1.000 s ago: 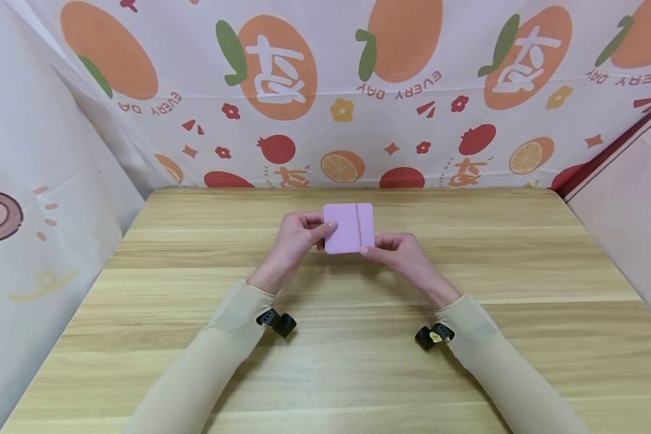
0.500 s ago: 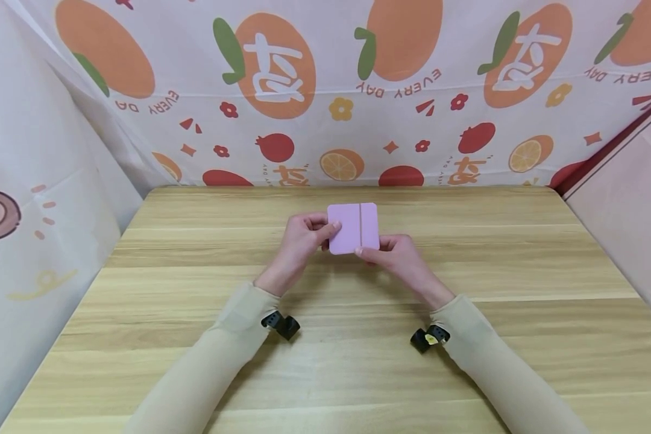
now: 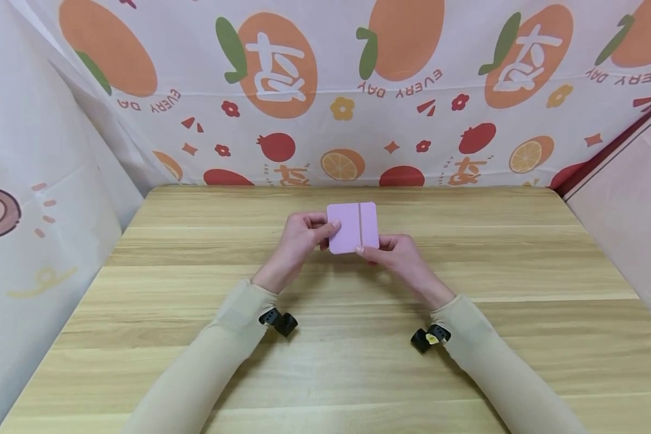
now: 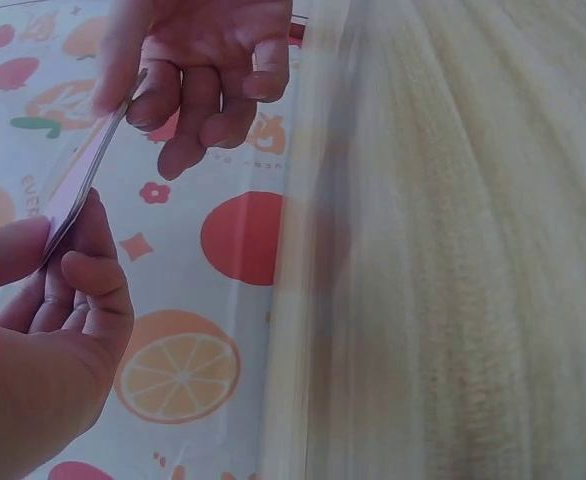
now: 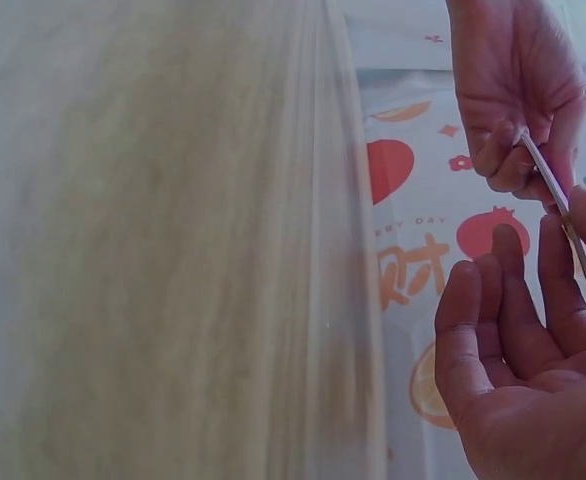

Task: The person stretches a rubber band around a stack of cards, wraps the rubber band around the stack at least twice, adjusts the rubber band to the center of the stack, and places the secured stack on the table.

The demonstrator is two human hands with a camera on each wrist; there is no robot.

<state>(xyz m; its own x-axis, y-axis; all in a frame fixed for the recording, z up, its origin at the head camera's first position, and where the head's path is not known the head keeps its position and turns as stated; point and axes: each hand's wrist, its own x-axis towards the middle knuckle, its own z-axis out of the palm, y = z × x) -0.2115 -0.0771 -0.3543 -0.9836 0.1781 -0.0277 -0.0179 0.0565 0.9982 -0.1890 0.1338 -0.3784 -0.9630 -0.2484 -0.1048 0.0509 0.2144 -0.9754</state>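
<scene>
Take the clock from the square in the middle, and start at the near edge: a beige left sleeve (image 3: 201, 355) comes in from 8 o'clock, a beige right sleeve (image 3: 499, 355) from 4. Black wrist cameras next, the left camera (image 3: 286, 325) at 7, the right camera (image 3: 421, 340) at 5, both over the wood-grain worktop (image 3: 325, 374).

Now the hands, and they're sharing one thing! The left hand (image 3: 298, 238) pinches from 9 o'clock, left thumb (image 3: 328, 229) on the face, fingers behind. The right hand (image 3: 404, 254) pinches at 4, right thumb (image 3: 370, 253) down by the bottom edge; the right wrist view shows its other fingers loosely spread. Between them, up off the worktop, sits the lilac square (image 3: 347, 232), thin and round-cornered, face toward the person. A brown stripe (image 3: 360, 223) runs top to bottom, right of its centre; strap or printed line, I can't tell. The left wrist view catches a layered edge, so perhaps a little notebook.

The step in hand, as I read it: a steady two-handed hold, square presented flat and lying together. Any move from here calls for one firm pinch while the other hand frees its fingers, and a light touch, since a thing this thin could slip or bend.

Farther out, pale cloth (image 3: 49, 138) at 10 o'clock, a pale panel (image 3: 635, 199) at 3, and fruit-printed cloth (image 3: 325, 135) hanging across 12.
</scene>
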